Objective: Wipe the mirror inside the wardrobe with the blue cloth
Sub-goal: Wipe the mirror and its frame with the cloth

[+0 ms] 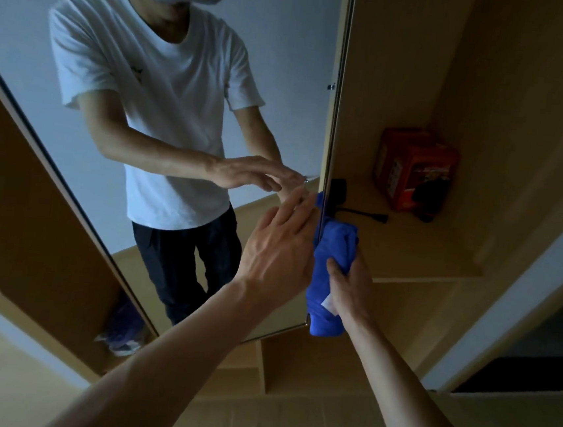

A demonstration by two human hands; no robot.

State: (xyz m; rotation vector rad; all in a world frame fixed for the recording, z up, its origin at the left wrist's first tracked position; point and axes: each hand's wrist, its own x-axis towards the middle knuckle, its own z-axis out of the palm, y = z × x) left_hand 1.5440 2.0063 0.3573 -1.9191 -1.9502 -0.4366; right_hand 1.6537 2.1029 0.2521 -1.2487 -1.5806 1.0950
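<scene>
Nearest, two bare forearms reach up and forward from the bottom edge. The left hand [280, 244] is open, its fingers straight and close together. They stretch toward the right edge of the tall, metal-framed mirror [34, 17], and the fingertips appear to meet their own reflection at the glass, though actual contact is hard to judge.

Just to its right, the right hand [349, 282] grips the bunched bright blue cloth [335, 242], with the thumb pressed across the front of the fabric and the fingers curled round behind it. The cloth hangs in a long crumpled roll right beside the mirror's right edge, partly tucked behind it. Its upper end rises above the hand, and its lower end drops below the wrist to about the mirror's bottom corner. A small white label [329, 303] shows on the cloth beside the wrist.

Behind the hands, the mirror glass shows the reflected person [167, 99] in a white T-shirt and dark trousers, both arms held toward the glass.

Farther back, right of the mirror, a pale wooden wardrobe shelf [424, 247] carries a black block with a black cord [339, 191] close to the mirror's edge. A red-orange box [415, 171] stands in the far corner, well apart from the cloth.
</scene>
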